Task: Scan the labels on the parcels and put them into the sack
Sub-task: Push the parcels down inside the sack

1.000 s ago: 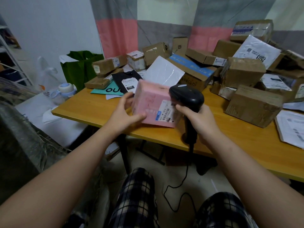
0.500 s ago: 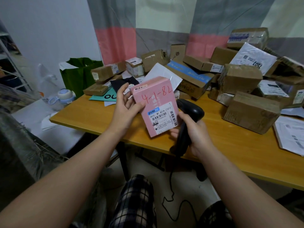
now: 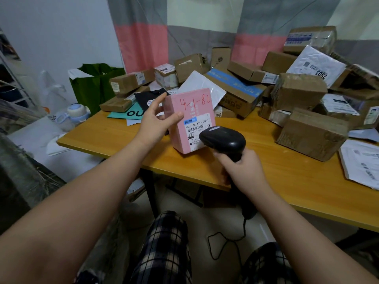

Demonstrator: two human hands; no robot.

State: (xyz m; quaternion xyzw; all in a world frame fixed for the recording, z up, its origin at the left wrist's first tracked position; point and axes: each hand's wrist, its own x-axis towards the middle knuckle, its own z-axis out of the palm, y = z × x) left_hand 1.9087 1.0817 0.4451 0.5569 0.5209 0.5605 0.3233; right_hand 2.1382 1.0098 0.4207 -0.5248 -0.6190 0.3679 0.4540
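**Nearest.** My right grip point(image 3: 244, 171) had its fingers wrapped round the handle of the black scanner point(image 3: 223, 140). The scanner's cable point(image 3: 225, 240) hung down between my knees.

**Next.** My left grip point(image 3: 155, 119), thumb on the front face and fingers behind, held the pink parcel point(image 3: 190, 107) upright above the near edge of the desk point(image 3: 287, 181). The label point(image 3: 196, 126) faced me. The scanner's head sat just in front of the label's lower corner and covered part of it.

**Status, as I judged it.** This parcel was at the scanning step and not yet bagged. Whether the read had registered, I could not tell.

**Beyond.** Unsorted stock on the desk:
- a large brown carton point(image 3: 311, 134) to the right
- a blue-taped carton point(image 3: 235, 89) mid-pile
- a white mailer point(image 3: 315, 66) at the back
- many more boxes and flat envelopes around them

By that heap, most of the work was left.

**Sack.** I could not identify it with certainty. A green bag point(image 3: 96, 83) stood past the desk's far left corner, and a grey woven mass point(image 3: 20, 171) lay at my left. Either might have served, and what either held, I could not see.
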